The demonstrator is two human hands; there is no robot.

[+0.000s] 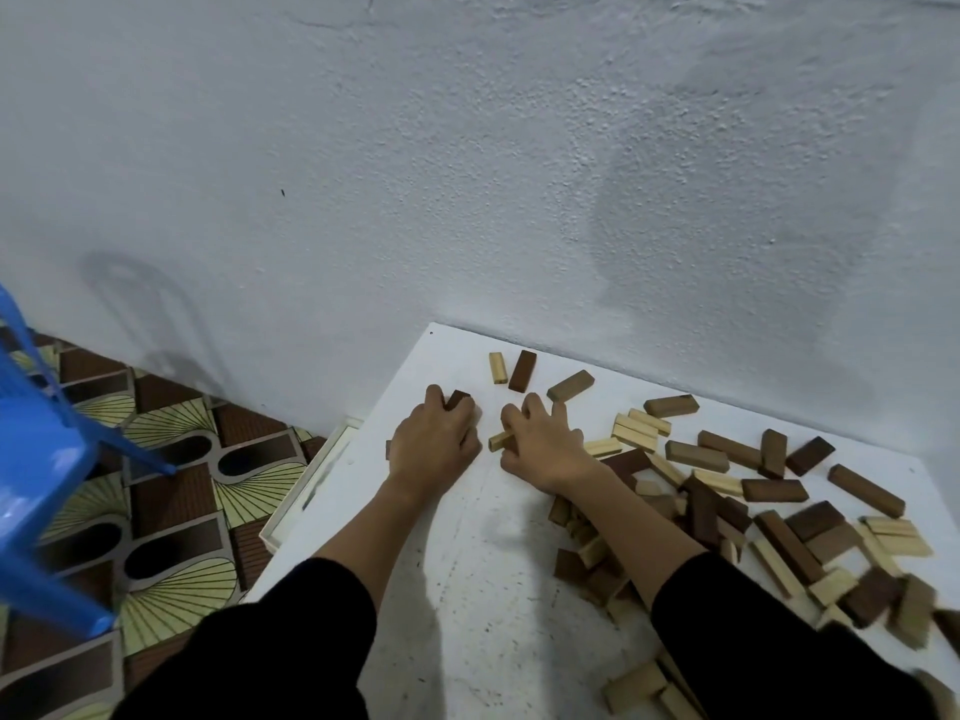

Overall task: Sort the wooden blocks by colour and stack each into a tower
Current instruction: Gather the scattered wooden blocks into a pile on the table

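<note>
Wooden blocks in pale, mid-brown and dark brown lie in a loose pile [769, 517] across the right half of the white table [467, 589]. My left hand [434, 441] grips a dark brown block [458, 399] near the table's far left corner; its fingers are curled over the block. My right hand [545, 444] holds a pale block [500, 440], whose end pokes out to the left under the fingers. Just beyond the hands lie a pale block [497, 367], a dark brown block [522, 371] and a mid-brown block [570, 385], each apart from the others.
A textured pale wall [519, 174] runs right behind the table's far edge. A blue plastic chair [36, 459] stands on the patterned tile floor at the left. A white framed board [311, 485] leans against the table's left side.
</note>
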